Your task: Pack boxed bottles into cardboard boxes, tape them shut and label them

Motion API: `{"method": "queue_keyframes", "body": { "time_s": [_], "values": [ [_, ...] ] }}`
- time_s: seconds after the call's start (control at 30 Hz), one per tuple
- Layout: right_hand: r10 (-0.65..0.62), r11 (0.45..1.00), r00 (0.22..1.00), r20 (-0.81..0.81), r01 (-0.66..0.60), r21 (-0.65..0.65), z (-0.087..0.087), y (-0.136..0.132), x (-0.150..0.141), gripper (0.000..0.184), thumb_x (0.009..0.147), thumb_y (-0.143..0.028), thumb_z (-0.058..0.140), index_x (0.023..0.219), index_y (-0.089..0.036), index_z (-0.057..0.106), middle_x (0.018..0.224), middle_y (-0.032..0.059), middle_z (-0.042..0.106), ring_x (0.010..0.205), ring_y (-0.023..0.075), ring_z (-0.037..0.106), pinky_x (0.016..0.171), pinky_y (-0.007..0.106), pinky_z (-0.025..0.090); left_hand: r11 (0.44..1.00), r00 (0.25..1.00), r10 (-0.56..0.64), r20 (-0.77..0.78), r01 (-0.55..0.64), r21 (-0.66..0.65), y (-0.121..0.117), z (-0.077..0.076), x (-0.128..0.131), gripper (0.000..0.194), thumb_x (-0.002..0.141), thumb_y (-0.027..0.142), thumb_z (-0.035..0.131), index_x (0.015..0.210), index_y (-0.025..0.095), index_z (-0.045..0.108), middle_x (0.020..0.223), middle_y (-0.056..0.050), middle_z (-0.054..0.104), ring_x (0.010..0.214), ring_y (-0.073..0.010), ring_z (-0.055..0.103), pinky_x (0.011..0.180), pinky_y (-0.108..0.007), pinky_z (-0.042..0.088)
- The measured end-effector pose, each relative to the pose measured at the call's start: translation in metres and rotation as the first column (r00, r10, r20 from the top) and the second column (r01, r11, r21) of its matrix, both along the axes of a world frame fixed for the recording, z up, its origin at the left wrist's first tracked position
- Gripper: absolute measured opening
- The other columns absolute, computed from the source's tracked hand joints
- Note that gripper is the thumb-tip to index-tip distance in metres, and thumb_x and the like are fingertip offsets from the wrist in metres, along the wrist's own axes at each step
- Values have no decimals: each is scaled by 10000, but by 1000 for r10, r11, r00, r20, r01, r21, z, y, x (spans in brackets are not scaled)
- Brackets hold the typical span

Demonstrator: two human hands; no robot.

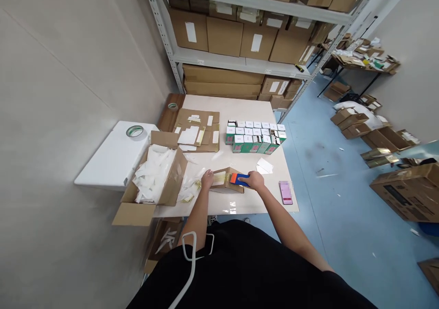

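Observation:
A small cardboard box (227, 189) with a pale label and strips of tape on top sits near the front of the table. My left hand (206, 180) grips its left end, fingers closed. In my right hand (255, 181) is a scraper (243, 179) with a blue handle and an orange head. The scraper's head rests against the top of the box, over the taped part. Crumpled clear film and tape (190, 187) lie left of the box. White paper slips (264, 165) lie beyond my right hand.
Green-and-white cartons (255, 139) stand in rows at the back right. Flattened cardboard (209, 137) lies at the back left. An open carton of white scraps (156, 174) stands at the table's left edge. A phone (286, 192) lies front right. A loaded shelf (240, 62) rises behind.

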State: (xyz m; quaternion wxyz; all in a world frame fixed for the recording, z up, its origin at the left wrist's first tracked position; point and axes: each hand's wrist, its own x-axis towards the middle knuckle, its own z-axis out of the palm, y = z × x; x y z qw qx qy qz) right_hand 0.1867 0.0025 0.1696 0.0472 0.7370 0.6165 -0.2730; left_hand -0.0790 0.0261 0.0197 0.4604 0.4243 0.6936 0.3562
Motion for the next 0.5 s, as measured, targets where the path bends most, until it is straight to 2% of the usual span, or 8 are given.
{"method": "queue_keyframes", "body": {
  "time_s": [0.13,0.23,0.3,0.4,0.5],
  "values": [
    [96,995,995,-24,-96,9,0,12,-39,589,828,-762,661,930,-195,782,997,127,784,914,249,735,645,259,437,1000,995,13,100,-15,17,-2,9,5,512,1012,515,550,1362,155,652,1452,-146,638,1351,-269,594,1146,-382,444],
    [149,989,989,-15,-149,-5,1,21,-68,641,816,-776,666,1005,-174,781,1039,151,781,947,263,740,686,269,469,999,981,-14,193,7,36,-13,13,7,624,987,584,565,1477,199,574,1573,-110,524,1465,-271,487,1217,-382,370],
    [175,984,985,-4,-175,-21,3,27,-83,680,797,-773,686,1077,-158,769,1082,169,774,981,278,741,715,279,486,1000,972,1,235,-7,28,-19,15,3,648,1007,598,513,1527,210,523,1602,-92,485,1488,-257,458,1232,-375,352],
    [218,976,976,9,-217,-33,8,35,-99,706,796,-759,689,1149,-150,752,1138,186,763,1039,298,735,752,291,503,999,944,27,328,-33,13,-22,16,-6,625,1045,569,424,1529,186,524,1550,-105,548,1433,-246,528,1207,-376,397],
    [250,968,968,27,-250,-29,13,40,-105,684,811,-726,680,1162,-143,750,1173,194,755,1076,308,728,776,298,510,996,938,58,340,-79,46,-22,16,-10,622,1035,573,446,1487,165,572,1476,-121,621,1385,-261,576,1199,-414,410]
  ]
}}
